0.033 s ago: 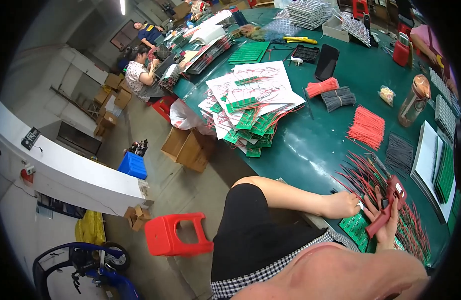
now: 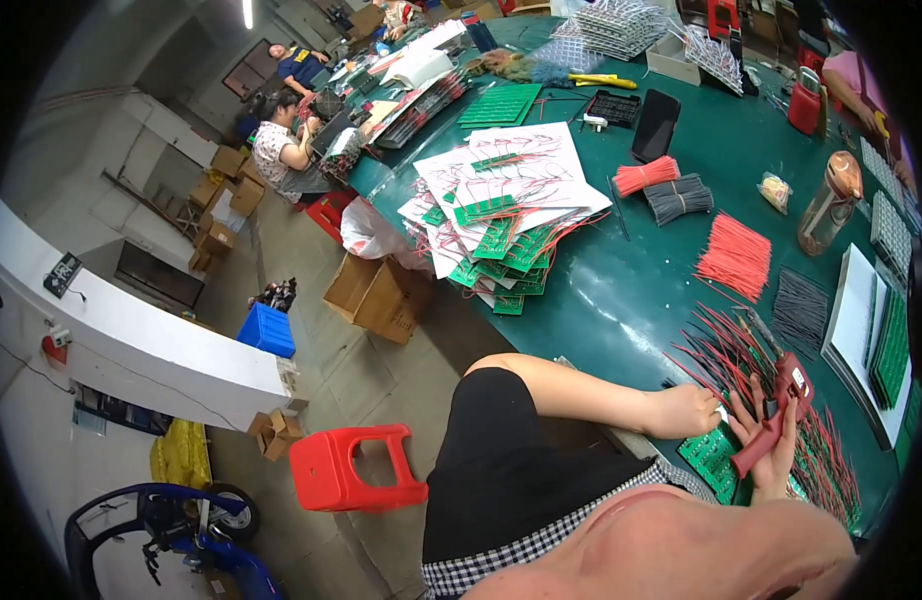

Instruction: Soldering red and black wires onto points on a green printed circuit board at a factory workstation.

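Observation:
My left hand [image 2: 684, 410] is closed at the near edge of the green-topped table, its fingertips at a green circuit board [image 2: 709, 460]. Whatever it pinches is too small or hidden to make out. In my right hand [image 2: 769, 452] rests a dark red soldering gun [image 2: 779, 415], its handle against the palm and some fingers partly extended. The gun's tip points away from me, over a spread of red and black wires [image 2: 723, 345]. More wires [image 2: 826, 465] lie to the right of that hand, partly over green boards.
Red wires [image 2: 733, 256] and black wires [image 2: 801, 308] lie beyond my hands. Stacked wired boards [image 2: 501, 240] with white sheets sit left of them. A bottle [image 2: 829, 205] and a phone [image 2: 656, 125] stand farther off. A red stool [image 2: 356, 468] is on the floor; co-workers sit around the table.

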{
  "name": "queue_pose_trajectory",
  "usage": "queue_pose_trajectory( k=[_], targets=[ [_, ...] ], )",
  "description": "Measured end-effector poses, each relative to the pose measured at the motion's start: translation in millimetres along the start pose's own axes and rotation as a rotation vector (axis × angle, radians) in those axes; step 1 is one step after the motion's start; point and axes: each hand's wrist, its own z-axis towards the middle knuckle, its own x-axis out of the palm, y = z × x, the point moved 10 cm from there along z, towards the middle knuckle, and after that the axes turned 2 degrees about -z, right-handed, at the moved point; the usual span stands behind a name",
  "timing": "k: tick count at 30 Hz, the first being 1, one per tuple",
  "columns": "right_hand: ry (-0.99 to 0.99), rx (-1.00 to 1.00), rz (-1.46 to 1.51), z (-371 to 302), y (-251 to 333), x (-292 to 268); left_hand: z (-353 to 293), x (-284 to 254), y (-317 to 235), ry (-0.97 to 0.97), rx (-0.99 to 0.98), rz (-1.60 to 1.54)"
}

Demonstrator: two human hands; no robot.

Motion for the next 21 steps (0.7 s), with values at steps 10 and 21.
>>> queue_pose_trajectory(
  k=[10, 21],
  targets=[
    [0.069, -0.055, 0.194, -11.8, 13.0, -29.0, -3.0, -0.5, 1.1, -0.010, -0.015, 0.029],
    [0.046, -0.234, 0.145, -49.8, 37.6, -14.8, -2.7, 1.3, 4.1, 0.030, -0.005, -0.014]
  ],
)
